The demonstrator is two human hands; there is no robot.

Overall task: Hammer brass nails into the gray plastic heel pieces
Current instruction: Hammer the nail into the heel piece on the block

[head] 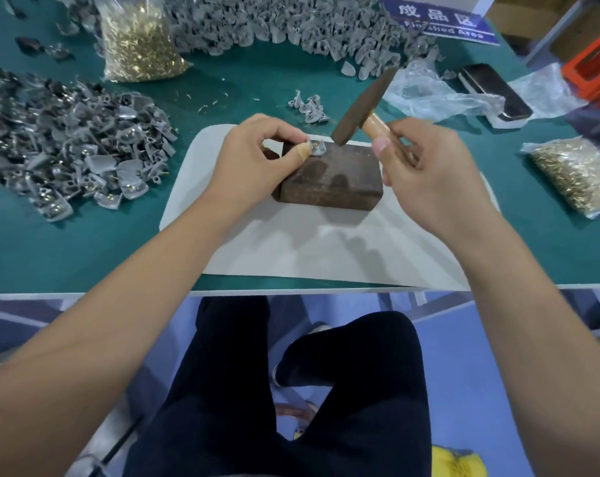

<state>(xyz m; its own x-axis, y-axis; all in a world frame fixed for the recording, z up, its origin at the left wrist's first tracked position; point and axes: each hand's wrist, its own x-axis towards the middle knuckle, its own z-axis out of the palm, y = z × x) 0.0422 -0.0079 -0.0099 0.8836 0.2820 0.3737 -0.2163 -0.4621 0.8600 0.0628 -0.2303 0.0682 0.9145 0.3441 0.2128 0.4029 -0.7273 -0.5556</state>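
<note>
A dark metal block (333, 177) lies on a white mat (291, 246). On the block's far left corner my left hand (257, 156) pinches a small gray heel piece (319, 148) with a brass nail (314, 144) standing in it. My right hand (425, 170) grips the wooden handle of a hammer (360, 108); its dark head hangs tilted just above and to the right of the heel piece, not touching it.
Heaps of gray heel pieces lie at the left (78, 146) and along the back (291, 25); a few (308, 106) sit behind the block. Bags of brass nails stand at back left (140, 43) and right (574, 177). Crumpled plastic (429, 94) and a dark box (494, 91) lie at back right.
</note>
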